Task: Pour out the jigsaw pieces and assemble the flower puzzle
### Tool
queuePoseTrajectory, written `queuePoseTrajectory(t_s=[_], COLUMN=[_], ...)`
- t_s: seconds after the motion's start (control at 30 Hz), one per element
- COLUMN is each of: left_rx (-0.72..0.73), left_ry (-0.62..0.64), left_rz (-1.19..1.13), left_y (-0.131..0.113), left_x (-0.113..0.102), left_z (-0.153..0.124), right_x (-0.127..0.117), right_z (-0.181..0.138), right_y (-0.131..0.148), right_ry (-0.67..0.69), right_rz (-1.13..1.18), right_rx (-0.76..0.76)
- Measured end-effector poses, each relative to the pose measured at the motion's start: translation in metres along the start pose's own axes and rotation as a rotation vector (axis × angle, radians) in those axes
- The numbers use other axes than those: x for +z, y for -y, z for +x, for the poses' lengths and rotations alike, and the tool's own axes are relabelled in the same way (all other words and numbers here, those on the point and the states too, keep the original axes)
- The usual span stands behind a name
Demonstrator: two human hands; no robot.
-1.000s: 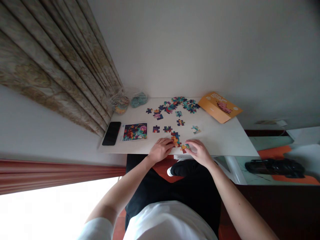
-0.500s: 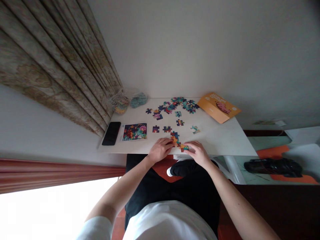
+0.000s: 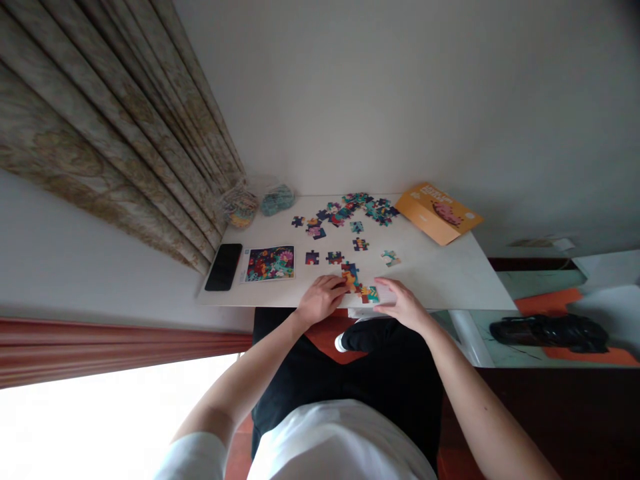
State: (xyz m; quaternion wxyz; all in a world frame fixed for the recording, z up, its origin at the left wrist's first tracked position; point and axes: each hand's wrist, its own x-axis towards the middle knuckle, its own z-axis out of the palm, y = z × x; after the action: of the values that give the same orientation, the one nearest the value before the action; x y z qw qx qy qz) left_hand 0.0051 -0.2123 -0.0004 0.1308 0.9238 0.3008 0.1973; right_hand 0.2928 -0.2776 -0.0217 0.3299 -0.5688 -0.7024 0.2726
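A small joined group of jigsaw pieces in orange and dark blue lies near the front edge of the white table. My left hand rests against its left side, fingertips touching it. Just below that group sits a teal and orange jigsaw piece. My right hand lies to the right of this piece, holding nothing, its fingers slightly apart. Farther back, a heap of loose jigsaw pieces spreads across the table, with several single pieces between it and my hands.
A picture card of the puzzle and a black phone lie at the table's left end. An orange box lid sits at the back right. Two plastic bags stand by a patterned curtain.
My right hand has moved right and let go of the teal and orange piece, which now lies on the table. My left hand has stayed in place.
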Motion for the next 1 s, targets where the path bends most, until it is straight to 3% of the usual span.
queuePoseTrajectory(t_s=[0.5,1.0], left_rx=[-0.008,-0.014], left_ry=[0.001,0.018], left_rz=[-0.018,-0.006], left_y=[-0.0014,-0.0017], left_x=[-0.0016,-0.0015], left_z=[0.0003,0.0002], right_x=[0.0035,0.0056], right_z=[0.0002,-0.0008], right_y=[0.0076,0.0074], right_ry=[-0.028,-0.029], right_rz=[-0.096,-0.091], right_rx=[-0.102,-0.101])
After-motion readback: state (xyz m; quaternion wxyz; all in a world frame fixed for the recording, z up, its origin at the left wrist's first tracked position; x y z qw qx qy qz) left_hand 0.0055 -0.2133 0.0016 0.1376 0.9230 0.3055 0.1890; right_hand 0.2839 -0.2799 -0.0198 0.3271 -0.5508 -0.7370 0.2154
